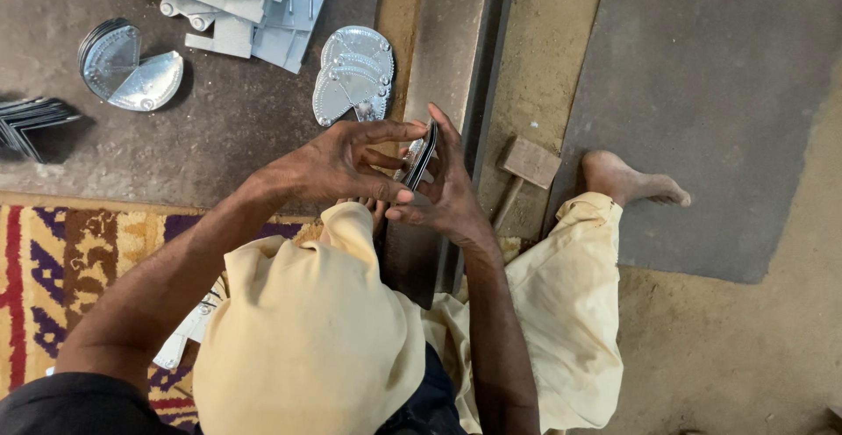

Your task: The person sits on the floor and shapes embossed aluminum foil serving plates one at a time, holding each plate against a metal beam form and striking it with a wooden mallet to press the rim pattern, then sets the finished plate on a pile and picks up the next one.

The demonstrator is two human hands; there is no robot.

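A floor-level metal workshop: stacks of shiny embossed half-round metal plates (353, 74) and flat grey metal strips (241, 1) lie beyond the left hand (338, 163), a wooden mallet (524, 172) just right of the right hand (447, 191), on a bare concrete floor (219, 128).

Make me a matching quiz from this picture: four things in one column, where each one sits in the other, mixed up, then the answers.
Things:
1. Stack of thin metal pieces
2. Wooden mallet
3. Patterned rug
4. Flat rectangular metal strips

Places:
A. Top of picture, on the dark floor
B. Lower left, under the left arm
C. Between the left hand and right hand
D. On the ground beside the bare foot

Pairs: 1-C, 2-D, 3-B, 4-A
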